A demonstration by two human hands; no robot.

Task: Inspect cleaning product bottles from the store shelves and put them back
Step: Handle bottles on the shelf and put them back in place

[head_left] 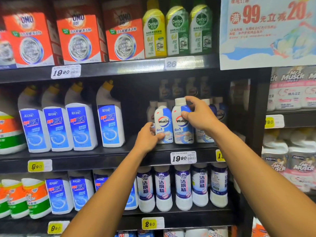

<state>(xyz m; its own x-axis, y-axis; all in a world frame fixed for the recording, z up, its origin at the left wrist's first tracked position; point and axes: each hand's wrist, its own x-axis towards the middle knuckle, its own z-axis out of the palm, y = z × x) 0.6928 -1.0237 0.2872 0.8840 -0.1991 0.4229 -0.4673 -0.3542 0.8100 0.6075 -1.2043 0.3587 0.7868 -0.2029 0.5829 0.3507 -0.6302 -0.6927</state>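
Two white-and-blue Walch washing machine cleaner bottles stand side by side at the front of the middle shelf (pixel 109 156). My left hand (pixel 150 135) grips the lower part of the left Walch bottle (pixel 163 124), thumb across its front. My right hand (pixel 199 113) grips the upper part of the right Walch bottle (pixel 181 127), fingers over its shoulder near the white cap, thumb on the label. More Walch bottles (pixel 205 135) stand behind and to the right, partly hidden by my right hand.
Blue-label toilet cleaner bottles (pixel 109 124) stand left on the same shelf. Red OMO boxes (pixel 78 38) and Dettol bottles (pixel 154 31) fill the shelf above. White toilet cleaner bottles (pixel 163 189) line the shelf below. A promotion sign (pixel 266 31) hangs top right.
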